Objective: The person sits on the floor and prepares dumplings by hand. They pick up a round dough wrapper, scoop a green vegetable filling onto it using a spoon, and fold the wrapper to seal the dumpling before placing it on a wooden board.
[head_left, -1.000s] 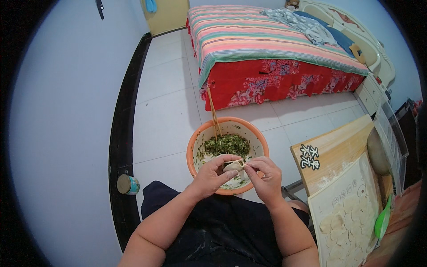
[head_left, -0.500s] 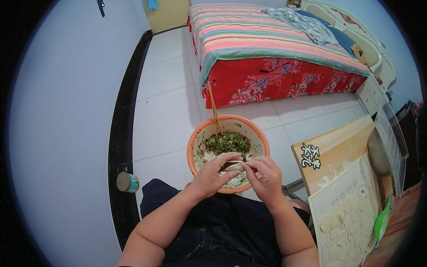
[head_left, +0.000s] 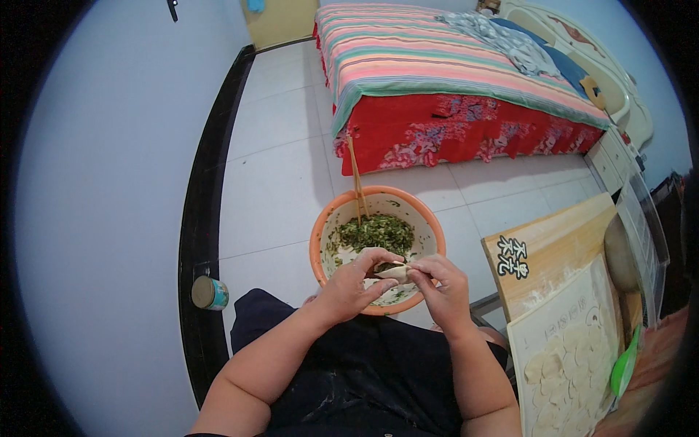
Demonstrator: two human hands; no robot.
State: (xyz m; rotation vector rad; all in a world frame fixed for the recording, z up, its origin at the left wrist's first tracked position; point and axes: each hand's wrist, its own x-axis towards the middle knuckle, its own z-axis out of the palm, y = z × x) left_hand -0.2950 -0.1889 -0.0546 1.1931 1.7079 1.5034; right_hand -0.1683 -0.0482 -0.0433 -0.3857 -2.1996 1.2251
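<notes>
Between my two hands, over the near part of an orange-rimmed bowl (head_left: 317, 240), is a dumpling (head_left: 395, 274) of pale dough folded around dark green filling. My left hand (head_left: 358, 285) cradles its left side, thumb below and fingers above. The fingertips of my right hand (head_left: 443, 288) pinch the dough edge at its right end. Chopped green filling (head_left: 378, 234) lies in the bowl, and a pair of chopsticks (head_left: 357, 175) stands in it, leaning on the far rim. At the right, several round dough wrappers (head_left: 571, 371) are spread overlapping on a white sheet (head_left: 520, 339).
A floured wooden board (head_left: 546, 226) bears the white sheet, a metal bowl (head_left: 621, 255) and a green-handled utensil (head_left: 625, 368). Clear plastic trays (head_left: 644, 247) lean beside it. A can (head_left: 210, 293) stands by the left wall. Beyond the bowl is a bed (head_left: 466, 73) with a striped cover.
My right fingers have shifted slightly along the dumpling's edge, and its dough looks more folded over at the right. The whole view has shifted a little.
</notes>
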